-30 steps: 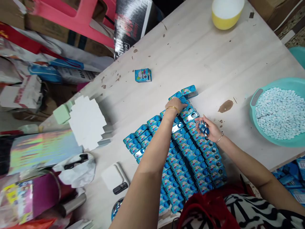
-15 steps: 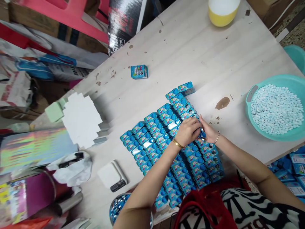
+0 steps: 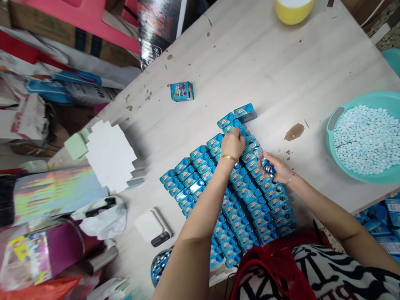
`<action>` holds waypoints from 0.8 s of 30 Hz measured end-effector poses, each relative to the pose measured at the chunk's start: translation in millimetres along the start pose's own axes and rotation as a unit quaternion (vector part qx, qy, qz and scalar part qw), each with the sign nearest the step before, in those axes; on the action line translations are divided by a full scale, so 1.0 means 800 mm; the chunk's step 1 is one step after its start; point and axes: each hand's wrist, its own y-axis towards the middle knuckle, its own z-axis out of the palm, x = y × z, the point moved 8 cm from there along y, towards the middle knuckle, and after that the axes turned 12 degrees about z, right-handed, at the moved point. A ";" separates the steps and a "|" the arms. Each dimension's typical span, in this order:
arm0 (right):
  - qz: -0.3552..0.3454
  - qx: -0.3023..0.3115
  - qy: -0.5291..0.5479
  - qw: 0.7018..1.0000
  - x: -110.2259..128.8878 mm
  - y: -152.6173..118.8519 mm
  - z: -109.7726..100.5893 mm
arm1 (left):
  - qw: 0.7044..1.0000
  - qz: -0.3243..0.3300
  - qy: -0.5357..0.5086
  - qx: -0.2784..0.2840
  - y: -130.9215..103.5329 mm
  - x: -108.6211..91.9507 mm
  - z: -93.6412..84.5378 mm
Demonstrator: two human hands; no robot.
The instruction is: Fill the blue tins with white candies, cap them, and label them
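Observation:
Rows of small blue printed tins stand close together on the table. Most show a blue round cap on top; along the right-hand row several show an open round hole instead. My left hand, with a gold bangle, is curled down over the tins near the top of the rows. Its fingertips press at a tin, and whatever they hold is hidden. In my right hand, just right of the rows, the fingers are wrapped round a bunch of shiny blue round caps.
A turquoise basin of pale candies stands at the right. One blue box lies apart beyond the rows. On the left are a white scale, white card sheets and a bowl of blue shiny pieces. A yellow bowl sits at the far edge.
My left hand has moved away from my right hand, up and left to the tins near the top. My right hand has shifted slightly right and down, and its bunch of caps now shows.

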 end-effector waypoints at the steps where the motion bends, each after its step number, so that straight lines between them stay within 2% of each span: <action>1: -0.005 0.004 0.000 1.000 0.000 0.001 0.000 | 1.000 -0.006 0.020 0.017 0.004 -0.003 0.002; 5: -0.011 0.004 -0.004 1.000 -0.002 0.003 -0.002 | 0.996 -0.025 0.044 0.079 0.019 -0.004 0.010; 10: 0.004 -0.002 -0.012 1.000 -0.006 0.004 -0.002 | 0.976 -0.059 0.042 0.204 0.043 0.023 0.027; 12: 0.010 -0.003 -0.007 1.000 -0.007 0.003 -0.001 | 0.969 -0.067 0.042 0.234 0.047 0.030 0.032; 14: 0.019 -0.001 0.001 1.000 -0.009 0.002 0.000 | 0.972 -0.073 0.056 0.217 0.044 0.030 0.028; 16: 0.029 0.000 0.010 1.000 -0.010 -0.001 0.001 | 0.985 -0.062 0.062 0.150 0.032 0.019 0.018; 17: 0.033 -0.001 0.014 0.999 -0.010 -0.003 0.000 | 0.992 -0.040 0.040 0.112 0.022 0.010 0.014; 19: 0.042 -0.009 0.016 0.999 -0.012 -0.005 -0.002 | 0.994 0.041 -0.079 0.063 -0.006 -0.018 0.013; 20: 0.047 -0.014 0.011 0.999 -0.014 -0.006 -0.003 | 0.981 0.093 -0.162 0.058 -0.023 -0.034 0.016; 22: 0.055 -0.022 -0.008 0.998 -0.018 -0.007 -0.003 | 0.930 0.181 -0.311 0.081 -0.058 -0.062 0.022; 24: 0.059 -0.022 -0.029 0.998 -0.022 -0.007 0.000 | 0.888 0.212 -0.395 0.100 -0.085 -0.073 0.028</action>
